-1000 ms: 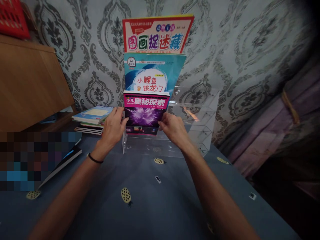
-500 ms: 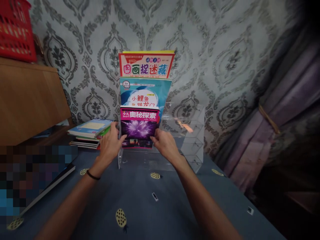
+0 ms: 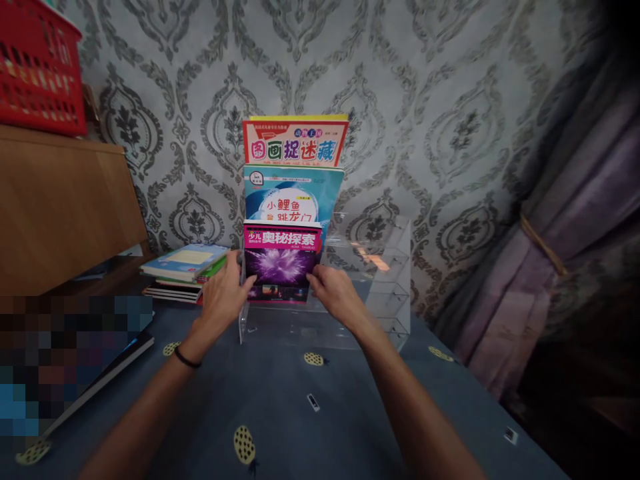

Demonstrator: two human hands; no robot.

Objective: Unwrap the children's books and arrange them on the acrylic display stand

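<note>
A purple-and-pink book (image 3: 280,261) stands upright in a lower front tier of a clear acrylic book rack (image 3: 390,293). My left hand (image 3: 225,290) is at the book's left edge, its thumb on the front cover and its fingers around the rack's left side. At the right edge, my right hand (image 3: 336,293) pinches the same book between thumb and curled fingers. Behind it rises a blue picture book (image 3: 290,183). Higher still stands a red-and-cream book (image 3: 295,143), with a yellow edge showing over its top.
Left of the rack lies a stack of books (image 3: 185,263). A dark book (image 3: 120,363), partly pixelated, lies at the near left. A red basket (image 3: 43,73) sits on a wooden cabinet (image 3: 65,207). A tied curtain (image 3: 530,280) hangs right of the blue tablecloth (image 3: 370,413).
The whole scene sits slightly lower and further right in view. Both hands keep their places at the purple book's edges, and the book looks slightly lower in the rack.
</note>
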